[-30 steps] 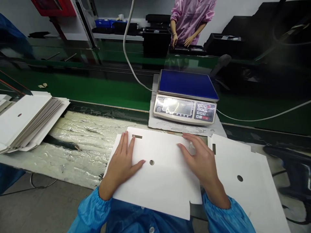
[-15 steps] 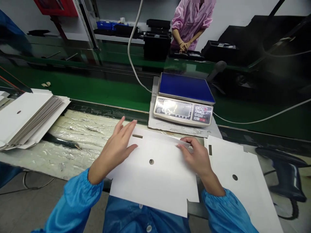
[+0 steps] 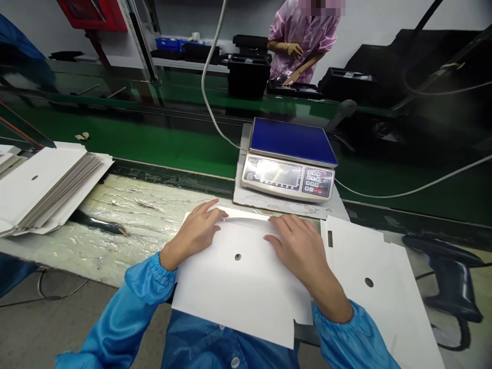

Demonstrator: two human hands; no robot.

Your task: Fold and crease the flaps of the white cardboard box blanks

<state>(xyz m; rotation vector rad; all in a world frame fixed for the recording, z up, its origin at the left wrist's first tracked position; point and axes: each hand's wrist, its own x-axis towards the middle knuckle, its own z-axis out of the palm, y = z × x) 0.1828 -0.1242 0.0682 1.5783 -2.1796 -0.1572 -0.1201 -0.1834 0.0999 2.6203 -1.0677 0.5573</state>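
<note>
A white cardboard sheet (image 3: 234,287) with a round hole in its middle lies in front of me, its near edge against my blue smock. Along its far edge runs a bent-up flap. My left hand (image 3: 198,233) is closed on the left end of this flap, fingertips at the fold and thumb on the near side. Farther right, my right hand (image 3: 298,246) grips the same flap, fingers curled over it and thumb toward me. The hands cover the slot near the left end and part of the right edge.
A scale (image 3: 290,159) with a blue plate stands beyond the sheet. Another white cardboard sheet (image 3: 378,302) lies at right, beside a black handheld scanner (image 3: 448,271). Stacked cardboard sheets (image 3: 49,184) lie at left. Across the green belt, a person in pink (image 3: 303,41) works.
My left hand has come down from spread fingers onto the flap. My right hand has slid left along the far edge, and the flap is bent up more. The person opposite has parted their hands.
</note>
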